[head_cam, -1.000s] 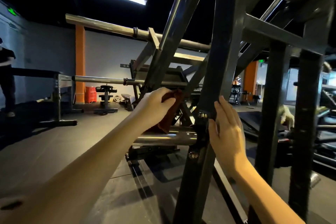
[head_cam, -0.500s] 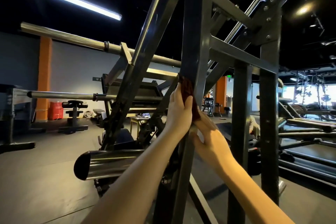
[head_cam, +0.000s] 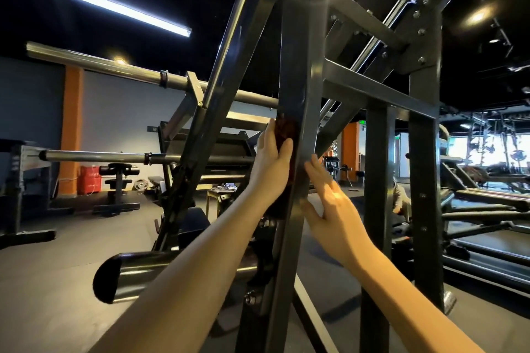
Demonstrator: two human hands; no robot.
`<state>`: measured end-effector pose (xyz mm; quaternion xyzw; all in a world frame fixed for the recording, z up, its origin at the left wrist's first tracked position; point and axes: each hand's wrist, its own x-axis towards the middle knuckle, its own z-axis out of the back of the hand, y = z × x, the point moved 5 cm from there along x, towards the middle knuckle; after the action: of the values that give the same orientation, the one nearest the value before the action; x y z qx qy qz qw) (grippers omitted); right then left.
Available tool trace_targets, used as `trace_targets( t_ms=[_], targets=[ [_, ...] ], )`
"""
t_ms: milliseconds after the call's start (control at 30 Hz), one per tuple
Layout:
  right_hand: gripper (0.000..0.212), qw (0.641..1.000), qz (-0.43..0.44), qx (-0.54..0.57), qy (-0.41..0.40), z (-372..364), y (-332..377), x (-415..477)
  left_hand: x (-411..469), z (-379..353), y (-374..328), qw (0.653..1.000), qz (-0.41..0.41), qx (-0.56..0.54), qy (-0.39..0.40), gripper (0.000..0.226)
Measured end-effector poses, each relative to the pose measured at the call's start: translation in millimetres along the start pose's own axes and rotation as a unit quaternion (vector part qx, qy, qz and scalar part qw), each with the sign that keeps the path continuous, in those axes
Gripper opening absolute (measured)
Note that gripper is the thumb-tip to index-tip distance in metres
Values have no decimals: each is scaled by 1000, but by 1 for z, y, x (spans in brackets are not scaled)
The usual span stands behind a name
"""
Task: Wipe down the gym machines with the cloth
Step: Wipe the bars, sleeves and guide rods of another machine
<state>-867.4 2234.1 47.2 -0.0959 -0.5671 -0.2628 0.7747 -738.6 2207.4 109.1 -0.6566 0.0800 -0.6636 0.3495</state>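
Climbing the upright post now, the left hand grips the dark red cloth against the steel, having left the slanted bar; the right hand braces flat, fingers straight, holding nothing, so this post's wipe looks under way

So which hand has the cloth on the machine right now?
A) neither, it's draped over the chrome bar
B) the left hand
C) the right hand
B: the left hand holds the dark red cloth against the upright post, while the right hand rests bare on the post's other side.
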Motion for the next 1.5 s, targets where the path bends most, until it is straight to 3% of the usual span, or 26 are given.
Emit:
trace_targets(
  t_ms=[133, 233, 467, 600, 933, 1133, 1300, 1500],
  targets=[
    [56, 1000, 9, 13, -16, -1, -13, 28, -7, -3, 12, 999, -48, 4, 14, 53],
    [57, 999, 20, 29, -25, -5, -18, 26, -3, -5, 20, 999, -41, 4, 27, 60],
    [57, 999, -20, 38, 29, -3, -22, 28, 46, -3, -20, 999, -31, 29, -14, 49],
    [56, 998, -18, 44, 36, -2, -20, 28, 25, -7, -12, 998, -63, 23, 2, 50],
    [55, 998, -31, 34, 40, -2, -22, 30, 57, -2, -24, 999, -19, 43, -13, 47],
    [51, 998, 44, 12, -50, -9, -25, 24, 54, -3, -14, 995, -82, 59, 16, 51],
    [33, 988, 85, -15, -126, 12, -19, 60, 69, 0, -18, 994, -99, 19, 53, 51],
    [49, 984, 16, 46, -170, 31, -31, 146, 103, 7, -37, 990, -123, -37, 51, 62]
  ],
)
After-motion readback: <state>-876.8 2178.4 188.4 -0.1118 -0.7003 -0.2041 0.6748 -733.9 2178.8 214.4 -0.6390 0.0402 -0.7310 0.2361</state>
